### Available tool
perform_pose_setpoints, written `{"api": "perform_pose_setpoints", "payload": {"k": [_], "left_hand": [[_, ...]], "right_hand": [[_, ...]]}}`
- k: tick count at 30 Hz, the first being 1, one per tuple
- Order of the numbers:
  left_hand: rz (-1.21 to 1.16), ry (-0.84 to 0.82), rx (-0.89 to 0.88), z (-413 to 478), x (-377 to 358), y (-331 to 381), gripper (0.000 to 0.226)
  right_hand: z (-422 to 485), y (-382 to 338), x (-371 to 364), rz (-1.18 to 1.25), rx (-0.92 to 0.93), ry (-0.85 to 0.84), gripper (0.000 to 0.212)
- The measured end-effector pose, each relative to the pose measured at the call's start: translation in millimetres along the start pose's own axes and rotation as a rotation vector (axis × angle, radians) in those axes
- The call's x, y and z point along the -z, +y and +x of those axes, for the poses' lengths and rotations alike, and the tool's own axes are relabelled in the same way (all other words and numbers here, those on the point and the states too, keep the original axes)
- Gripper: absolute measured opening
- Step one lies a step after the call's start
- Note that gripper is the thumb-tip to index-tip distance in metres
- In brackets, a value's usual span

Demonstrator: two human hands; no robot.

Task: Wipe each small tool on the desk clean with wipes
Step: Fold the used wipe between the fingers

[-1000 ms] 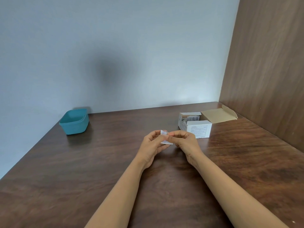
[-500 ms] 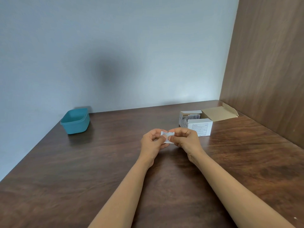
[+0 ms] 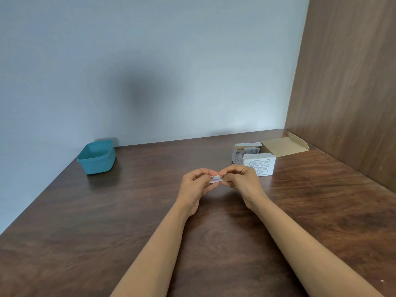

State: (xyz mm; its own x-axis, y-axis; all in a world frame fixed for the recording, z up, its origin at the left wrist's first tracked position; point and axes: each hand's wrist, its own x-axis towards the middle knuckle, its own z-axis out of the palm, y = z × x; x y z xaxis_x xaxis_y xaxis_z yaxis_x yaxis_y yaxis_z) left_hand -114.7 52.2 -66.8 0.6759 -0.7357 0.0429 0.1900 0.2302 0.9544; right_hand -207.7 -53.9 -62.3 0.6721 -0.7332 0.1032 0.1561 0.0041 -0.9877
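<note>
The wipe sachet (image 3: pixel 215 179) is held above the desk (image 3: pixel 128 211), pinched at its top edge by my left hand (image 3: pixel 196 186) and right hand (image 3: pixel 243 182). I judge I'm tearing it open, and next comes a firm opposing pull. The open wipe box (image 3: pixel 260 166) stands just behind, with a teal tub (image 3: pixel 96 158) far left.
</note>
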Motion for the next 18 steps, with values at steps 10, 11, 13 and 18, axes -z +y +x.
{"api": "perform_pose_setpoints", "payload": {"k": [10, 11, 13, 18], "left_hand": [[-0.020, 0.072, -0.042, 1.0, 0.0, -5.0, 0.019], [-0.008, 0.079, -0.053, 1.0, 0.1, -5.2, 0.021], [0.005, 0.096, -0.070, 0.4, -0.1, -5.2, 0.022], [0.028, 0.116, -0.115, -1.2, -2.2, -5.2, 0.021]], "right_hand": [[2.6, 5.1, 0.8, -0.084, 0.066, -0.008, 0.026], [3.2, 5.8, 0.1, -0.070, 0.052, -0.005, 0.029], [3.3, 5.9, -1.5, -0.022, 0.026, 0.000, 0.029], [0.9, 10.8, 2.4, -0.006, 0.021, -0.043, 0.014]]}}
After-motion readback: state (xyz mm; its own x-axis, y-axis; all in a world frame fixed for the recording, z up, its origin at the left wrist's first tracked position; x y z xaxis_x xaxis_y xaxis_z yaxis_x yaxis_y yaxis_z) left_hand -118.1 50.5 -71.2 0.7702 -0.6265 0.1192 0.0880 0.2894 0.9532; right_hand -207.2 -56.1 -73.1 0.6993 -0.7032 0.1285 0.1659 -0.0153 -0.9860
